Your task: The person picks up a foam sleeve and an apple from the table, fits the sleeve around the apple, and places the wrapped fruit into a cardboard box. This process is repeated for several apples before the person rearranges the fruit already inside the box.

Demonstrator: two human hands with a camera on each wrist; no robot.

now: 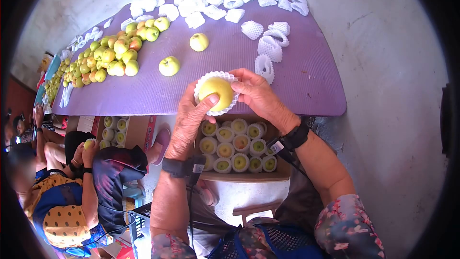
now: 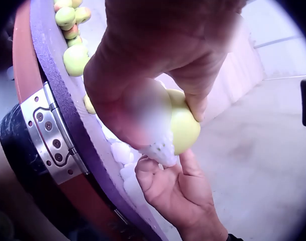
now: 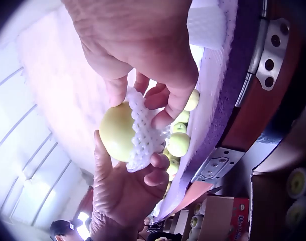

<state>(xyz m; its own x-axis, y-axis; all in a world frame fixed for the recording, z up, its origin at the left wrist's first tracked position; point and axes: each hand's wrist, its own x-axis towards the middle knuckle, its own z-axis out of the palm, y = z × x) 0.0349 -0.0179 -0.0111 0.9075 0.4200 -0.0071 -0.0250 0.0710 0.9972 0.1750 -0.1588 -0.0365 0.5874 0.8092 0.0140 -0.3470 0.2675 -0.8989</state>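
Note:
A yellow-green apple [image 1: 214,89] sits partly inside a white foam net sleeve [image 3: 141,135], held up over the table's front edge. My left hand [image 1: 191,109] grips the apple from below and the left, its thumb lying across the front of the fruit. With fingers and thumb, my right hand [image 1: 257,92] pinches the sleeve's rim on the other side. In the right wrist view the net covers one side of the apple and leaves the other side bare. Two loose apples, one nearer [image 1: 169,66] and one farther [image 1: 199,42], lie on the purple mat [image 1: 230,57] beyond my hands.
A heap of apples [image 1: 115,52] covers the mat's left part. Foam sleeves [image 1: 191,5] lie scattered at the back, others [image 1: 270,48] at the right. Below the table edge stands a carton [image 1: 249,176] of sleeved apples. Another person [image 1: 67,206] sits at the left, holding an apple.

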